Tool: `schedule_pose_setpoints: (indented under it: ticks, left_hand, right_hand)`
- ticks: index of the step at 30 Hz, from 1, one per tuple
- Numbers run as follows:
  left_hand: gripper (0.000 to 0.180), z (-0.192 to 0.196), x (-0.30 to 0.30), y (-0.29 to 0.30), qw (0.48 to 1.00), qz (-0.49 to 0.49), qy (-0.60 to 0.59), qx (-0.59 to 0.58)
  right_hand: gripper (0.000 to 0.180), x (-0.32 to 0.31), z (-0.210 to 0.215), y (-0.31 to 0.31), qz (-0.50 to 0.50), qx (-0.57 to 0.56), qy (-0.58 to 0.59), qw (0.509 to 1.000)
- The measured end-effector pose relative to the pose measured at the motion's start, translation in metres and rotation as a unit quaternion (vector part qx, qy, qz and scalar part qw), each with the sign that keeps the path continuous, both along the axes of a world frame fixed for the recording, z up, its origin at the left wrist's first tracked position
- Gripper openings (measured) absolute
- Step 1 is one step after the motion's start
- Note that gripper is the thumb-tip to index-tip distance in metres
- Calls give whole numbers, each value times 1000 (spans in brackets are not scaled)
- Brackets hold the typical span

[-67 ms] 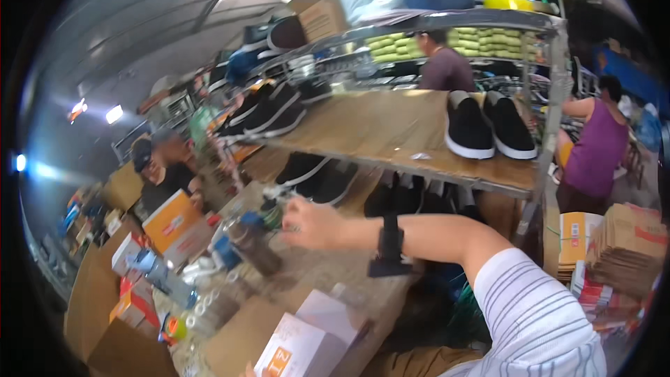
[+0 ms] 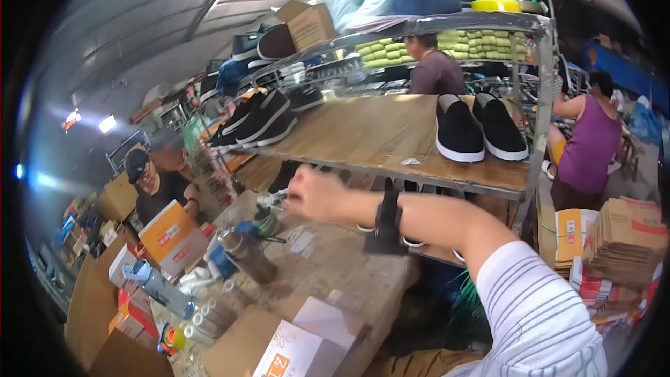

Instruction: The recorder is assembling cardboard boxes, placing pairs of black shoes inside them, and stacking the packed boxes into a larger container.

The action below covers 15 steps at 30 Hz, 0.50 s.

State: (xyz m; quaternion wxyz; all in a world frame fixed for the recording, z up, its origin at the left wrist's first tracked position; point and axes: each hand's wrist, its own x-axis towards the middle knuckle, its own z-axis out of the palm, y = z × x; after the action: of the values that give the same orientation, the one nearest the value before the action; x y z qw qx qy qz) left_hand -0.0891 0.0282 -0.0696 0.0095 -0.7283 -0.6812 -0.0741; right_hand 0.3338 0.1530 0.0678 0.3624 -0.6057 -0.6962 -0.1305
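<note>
Fingers (image 2: pixel 294 200) of right hand (image 2: pixel 312 194) loosely curled, contents unclear, near black shoe (image 2: pixel 280 177)

The bare right hand (image 2: pixel 310 195) is blurred, its fingers indistinct. The lower edge truncates a white-and-orange cardboard box (image 2: pixel 299 351).

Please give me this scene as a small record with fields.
right hand: raised near the shelf; cannot tell if it holds anything
left hand: not in view
on shelf: black shoes at right end, more shoes at left
on table: grey bottle, blue bottle
co-worker at right: purple top
</note>
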Motion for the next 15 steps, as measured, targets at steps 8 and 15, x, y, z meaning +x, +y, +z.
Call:
schedule_pose_setpoints:
  ticks: [8, 15]
  left_hand:
    - [55, -6, 11, 9, 1000, -26, 7, -6]
    - [55, -1, 3, 2, 1000, -14, 13, 13]
  right_hand:
    - [29, 272, 131, -127, -524, -36, 7, 851]
    - [47, 223, 102, -155, -653, -252, 2, 714]
